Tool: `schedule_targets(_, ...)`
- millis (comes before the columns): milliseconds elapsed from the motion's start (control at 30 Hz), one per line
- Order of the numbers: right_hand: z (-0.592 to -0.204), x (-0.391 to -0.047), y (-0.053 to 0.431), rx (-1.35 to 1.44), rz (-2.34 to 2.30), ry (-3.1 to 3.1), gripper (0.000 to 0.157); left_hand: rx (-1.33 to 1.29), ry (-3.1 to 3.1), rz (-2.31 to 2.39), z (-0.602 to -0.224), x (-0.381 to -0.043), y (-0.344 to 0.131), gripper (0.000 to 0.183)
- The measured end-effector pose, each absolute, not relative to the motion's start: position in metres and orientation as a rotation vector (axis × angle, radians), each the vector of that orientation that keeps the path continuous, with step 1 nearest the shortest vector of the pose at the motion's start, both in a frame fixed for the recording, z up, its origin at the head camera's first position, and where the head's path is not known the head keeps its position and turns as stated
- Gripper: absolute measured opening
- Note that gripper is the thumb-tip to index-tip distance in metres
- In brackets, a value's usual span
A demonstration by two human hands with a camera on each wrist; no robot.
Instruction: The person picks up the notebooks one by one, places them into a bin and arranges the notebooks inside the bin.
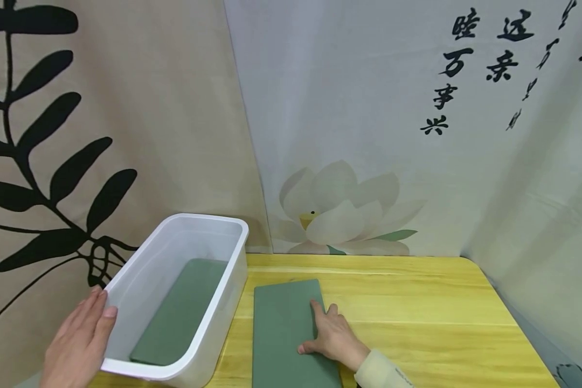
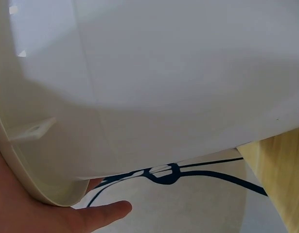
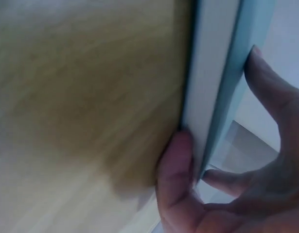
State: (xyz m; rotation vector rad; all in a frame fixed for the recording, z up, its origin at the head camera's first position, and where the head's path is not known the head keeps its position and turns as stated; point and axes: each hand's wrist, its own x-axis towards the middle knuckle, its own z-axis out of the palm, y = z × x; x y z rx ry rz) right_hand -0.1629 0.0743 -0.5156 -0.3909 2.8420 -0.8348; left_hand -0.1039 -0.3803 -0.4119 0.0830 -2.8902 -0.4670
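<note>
In the head view a green book (image 1: 281, 328) lies flat on the table, and my right hand (image 1: 337, 337) holds its right edge. Seen from the right wrist, the white page block (image 3: 210, 73) shows between green covers, with one finger against the edge and others on the cover. A white plastic bin (image 1: 230, 302) stands to the left. Another green book (image 1: 184, 312) lies flat on its floor. My left hand (image 1: 80, 342) rests with straight fingers at the bin's left rim. From the left wrist, the bin's outer wall (image 2: 188, 73) fills most of the view.
The yellow wooden table (image 1: 417, 323) extends right of the book, with a rounded far right corner. Behind it hang a beige curtain (image 1: 174, 108) with dark leaves and a pale cloth (image 1: 359, 97) with a flower and black characters. The bin reaches past the table's left edge.
</note>
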Motion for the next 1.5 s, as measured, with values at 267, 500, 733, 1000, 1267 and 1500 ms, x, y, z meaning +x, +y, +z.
schedule_targets(267,-0.513,-0.16,0.08,-0.395,-0.85,2.854,0.114,0.069,-2.924,-0.466,-0.412,-0.106,-0.38,0.062)
schedule_targets(500,-0.512,-0.163,0.086,-0.453,-0.992,2.752,0.103,0.101,-2.93,-0.421,-0.411,-0.107,-0.382,0.064)
schedule_targets(733,-0.504,-0.162,0.093,-0.52,-1.15,2.657,0.077,0.118,-2.949,-0.439,-0.41,-0.106,-0.382,0.066)
schedule_targets(1000,-0.503,-0.157,0.096,-0.525,-1.413,2.586,0.055,0.109,-2.953,-0.458,-0.41,-0.107,-0.382,0.065)
schedule_targets(1267,-0.492,-0.143,0.094,-0.497,-1.534,2.628,0.05,0.116,-2.945,-0.454,-0.41,-0.104,-0.38,0.065)
schedule_targets(1500,-0.485,-0.132,0.098,-0.415,-1.584,2.629,0.049,0.081,-2.912,-0.455,-0.41,-0.105,-0.381,0.063)
